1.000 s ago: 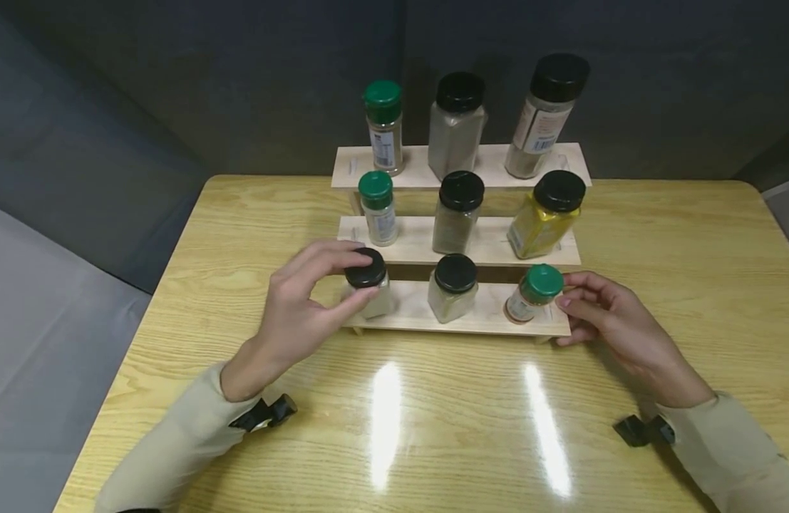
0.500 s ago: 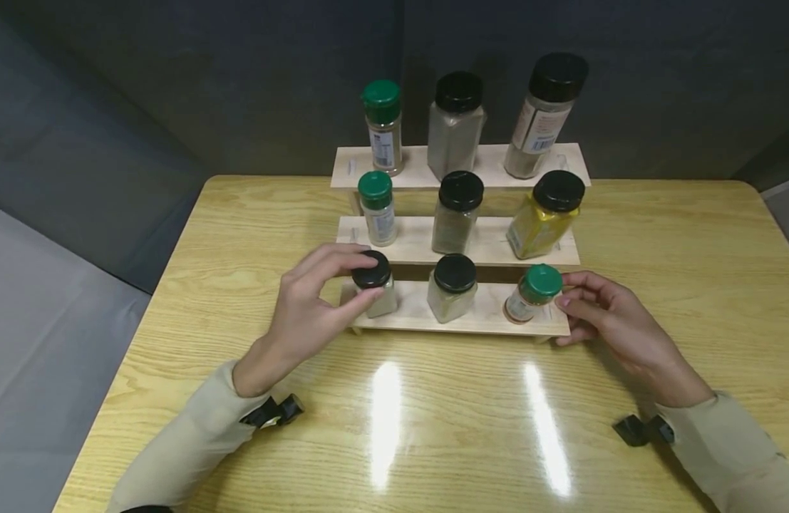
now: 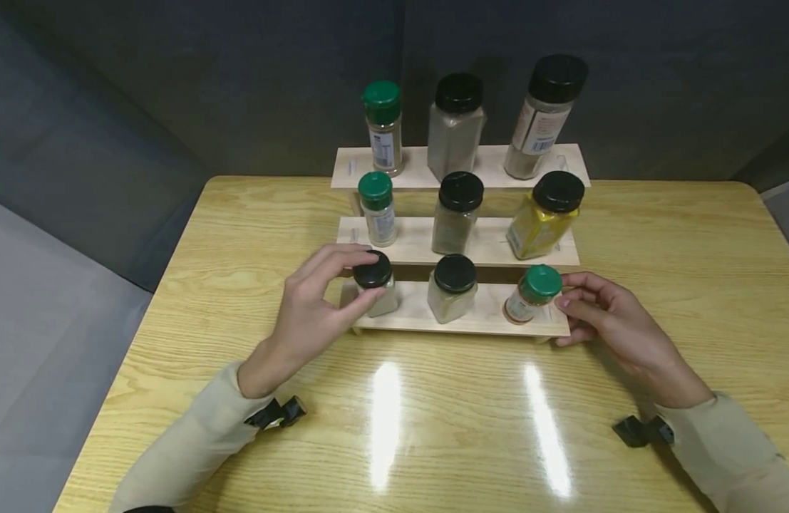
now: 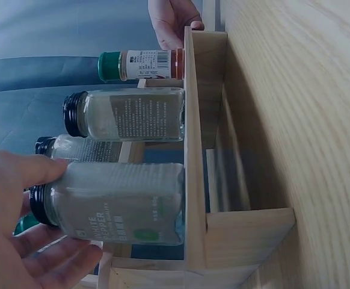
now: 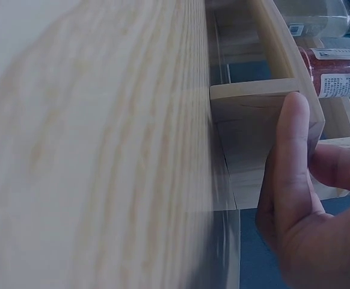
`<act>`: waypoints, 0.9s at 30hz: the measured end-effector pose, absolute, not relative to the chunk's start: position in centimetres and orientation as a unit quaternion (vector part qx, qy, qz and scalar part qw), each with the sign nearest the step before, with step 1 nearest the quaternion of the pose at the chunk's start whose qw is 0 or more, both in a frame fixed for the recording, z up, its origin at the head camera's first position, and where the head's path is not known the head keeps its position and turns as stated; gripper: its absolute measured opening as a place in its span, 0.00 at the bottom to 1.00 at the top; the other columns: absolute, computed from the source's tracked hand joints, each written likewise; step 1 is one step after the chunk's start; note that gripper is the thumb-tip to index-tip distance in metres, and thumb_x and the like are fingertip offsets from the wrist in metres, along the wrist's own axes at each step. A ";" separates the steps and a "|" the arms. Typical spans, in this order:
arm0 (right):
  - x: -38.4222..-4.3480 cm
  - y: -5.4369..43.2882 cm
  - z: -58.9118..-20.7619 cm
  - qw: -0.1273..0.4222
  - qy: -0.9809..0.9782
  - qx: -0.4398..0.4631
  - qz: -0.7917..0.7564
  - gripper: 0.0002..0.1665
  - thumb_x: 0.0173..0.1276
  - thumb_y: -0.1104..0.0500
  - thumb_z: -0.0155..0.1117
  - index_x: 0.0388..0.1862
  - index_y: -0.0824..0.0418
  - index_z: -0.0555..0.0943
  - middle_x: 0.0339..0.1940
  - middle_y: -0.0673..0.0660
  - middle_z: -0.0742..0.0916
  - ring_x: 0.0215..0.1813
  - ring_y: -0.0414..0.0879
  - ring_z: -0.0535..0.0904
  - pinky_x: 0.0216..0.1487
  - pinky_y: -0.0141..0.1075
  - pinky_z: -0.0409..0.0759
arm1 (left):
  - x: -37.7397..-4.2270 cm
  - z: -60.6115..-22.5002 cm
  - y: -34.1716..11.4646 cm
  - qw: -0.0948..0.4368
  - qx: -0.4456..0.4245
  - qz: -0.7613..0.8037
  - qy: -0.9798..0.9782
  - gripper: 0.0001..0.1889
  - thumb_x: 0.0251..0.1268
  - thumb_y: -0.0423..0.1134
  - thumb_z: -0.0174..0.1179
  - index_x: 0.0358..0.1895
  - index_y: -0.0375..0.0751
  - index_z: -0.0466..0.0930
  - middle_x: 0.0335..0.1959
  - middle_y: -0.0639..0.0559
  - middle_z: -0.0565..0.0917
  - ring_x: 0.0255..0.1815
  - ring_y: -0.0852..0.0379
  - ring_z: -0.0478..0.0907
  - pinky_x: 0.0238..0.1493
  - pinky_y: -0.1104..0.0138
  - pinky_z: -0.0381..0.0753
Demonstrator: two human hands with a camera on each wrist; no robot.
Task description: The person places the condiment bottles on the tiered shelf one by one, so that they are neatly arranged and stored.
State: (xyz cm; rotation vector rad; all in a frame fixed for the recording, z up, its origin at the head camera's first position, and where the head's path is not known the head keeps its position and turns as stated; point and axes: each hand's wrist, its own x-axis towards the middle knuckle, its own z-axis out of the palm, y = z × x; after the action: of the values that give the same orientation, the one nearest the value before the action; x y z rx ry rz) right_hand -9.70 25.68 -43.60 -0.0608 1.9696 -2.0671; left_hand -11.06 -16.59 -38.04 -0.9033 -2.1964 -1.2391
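A glass jar of white pepper (image 4: 121,201) with a black lid stands on the left end of the lowest tier of a wooden spice rack (image 3: 413,317). My left hand (image 3: 311,303) holds this jar near its lid, thumb on the near side and fingers behind. At the rack's right end, my right hand (image 3: 615,320) grips the edge of the lowest shelf; in the right wrist view a finger lies under the board (image 5: 256,129). Just left of that hand stands a green-capped jar (image 3: 540,283) with red contents. A second black-lidded jar (image 3: 454,288) stands mid-shelf.
The middle tier bears a green-capped shaker (image 3: 377,206), a black-lidded jar (image 3: 458,214) and a yellow jar (image 3: 544,217). Three taller containers, including a labelled bottle (image 3: 542,125), stand on the top tier. Behind the wooden table (image 3: 272,214) hangs dark cloth (image 3: 240,85).
My left hand and the white pepper jar have shifted slightly to the right along the lowest shelf, mostly in the first half second. The right hand has stayed in place.
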 end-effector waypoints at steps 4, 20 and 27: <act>-9.6 25.6 -43.6 0.142 0.685 -0.020 -0.714 0.15 0.84 0.73 0.59 0.58 0.57 0.81 0.44 0.56 0.84 0.37 0.44 0.80 0.35 0.41 0.93 | -11.0 -38.4 -16.6 0.226 -0.325 -0.454 -0.798 0.23 0.59 0.26 0.81 0.58 0.30 0.86 0.58 0.37 0.87 0.60 0.42 0.85 0.65 0.56 0.86; -9.7 25.5 -43.9 0.145 0.685 -0.030 -0.713 0.14 0.84 0.71 0.60 0.59 0.56 0.81 0.43 0.56 0.84 0.36 0.44 0.79 0.35 0.40 0.93 | -11.9 -40.3 -19.9 0.272 -0.280 -0.534 -0.750 0.17 0.77 0.41 0.65 0.54 0.26 0.85 0.59 0.35 0.86 0.59 0.46 0.84 0.53 0.64 0.89; -9.3 26.0 -44.2 0.153 0.690 -0.018 -0.707 0.18 0.85 0.71 0.58 0.58 0.50 0.83 0.42 0.54 0.86 0.34 0.45 0.84 0.31 0.39 0.92 | -12.0 -41.2 -23.1 0.258 -0.229 -0.520 -0.781 0.11 0.75 0.27 0.64 0.54 0.24 0.86 0.59 0.36 0.86 0.60 0.52 0.84 0.56 0.67 0.86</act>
State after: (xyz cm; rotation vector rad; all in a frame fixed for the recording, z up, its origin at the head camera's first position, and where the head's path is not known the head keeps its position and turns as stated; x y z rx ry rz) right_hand -9.30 26.01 -44.20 -0.0519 1.9795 -2.0288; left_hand -11.96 -23.06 -41.20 -0.6210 -2.1183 -1.4107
